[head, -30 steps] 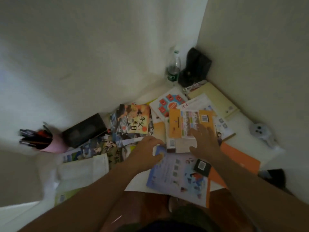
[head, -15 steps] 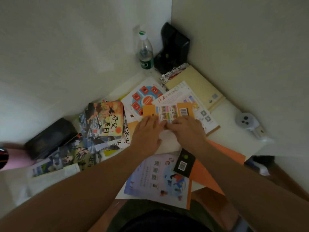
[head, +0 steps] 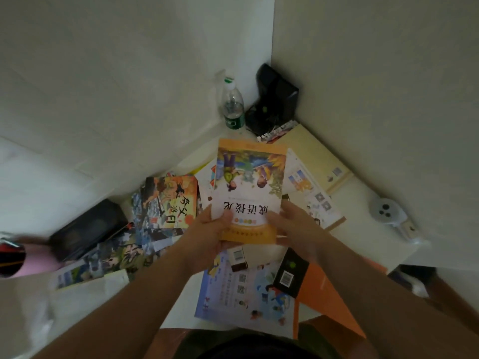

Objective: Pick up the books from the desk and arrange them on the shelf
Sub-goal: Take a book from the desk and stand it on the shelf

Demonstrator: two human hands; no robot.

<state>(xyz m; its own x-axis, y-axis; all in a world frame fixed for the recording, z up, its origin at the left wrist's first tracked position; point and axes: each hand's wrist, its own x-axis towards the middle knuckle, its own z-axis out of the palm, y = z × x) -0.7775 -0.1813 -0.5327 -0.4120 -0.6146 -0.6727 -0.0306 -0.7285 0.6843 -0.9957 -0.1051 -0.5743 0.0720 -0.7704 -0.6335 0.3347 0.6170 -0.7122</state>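
Lifted orange book [head: 250, 193] off counter [head: 363, 193] since earlier; my left hand [head: 207, 234] and right hand [head: 293, 226] both grip its near edge. Keep it level, clear the clutter.

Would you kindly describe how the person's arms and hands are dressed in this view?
Both forearms are bare with no sleeves in view. The left hand and right hand wear no gloves; no watch, ring or bracelet is visible in this dim picture.
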